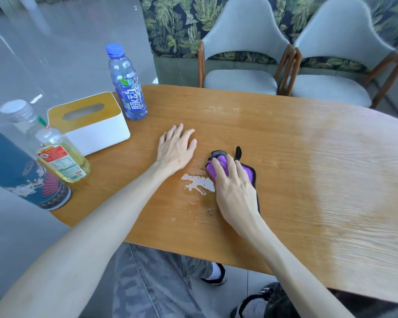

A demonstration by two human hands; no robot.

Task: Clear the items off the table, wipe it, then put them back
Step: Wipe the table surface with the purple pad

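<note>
- Purple cloth (pixel 248 172) w/ black trim lies on the wooden desk (pixel 285 145), near the front-centre; a black loop sticks out at its far edge.
- R hand (pixel 233 189) lies palm-down on the cloth, fingers spread and pressing it flat, not curled round it.
- L hand (pixel 176 149) rests flat on bare desk just left of the cloth, fingers apart, holding nothing.
- White smear (pixel 198 182) sits on the wood btwn the two hands, touching the cloth's left edge; fainter streaks show nearer the front edge.
- Items are at the desk's left end: white tissue box (pixel 90 125) w/ wood-coloured lid, blue-capped drink bottle (pixel 126 83) upright just behind it, on the right.
- Oil bottle (pixel 55 150) w/ yellow liquid and red label stands closer to the camera, in front of the tissue box.
- Dark blue patterned tin (pixel 21 173) sits at the front-left corner, beside the oil bottle; partly cut by the frame edge.
- Two grey chairs (pixel 241 53) w/ wood arms stand at the desk's far side.
- Right half of the desk looks pale from glare.
</note>
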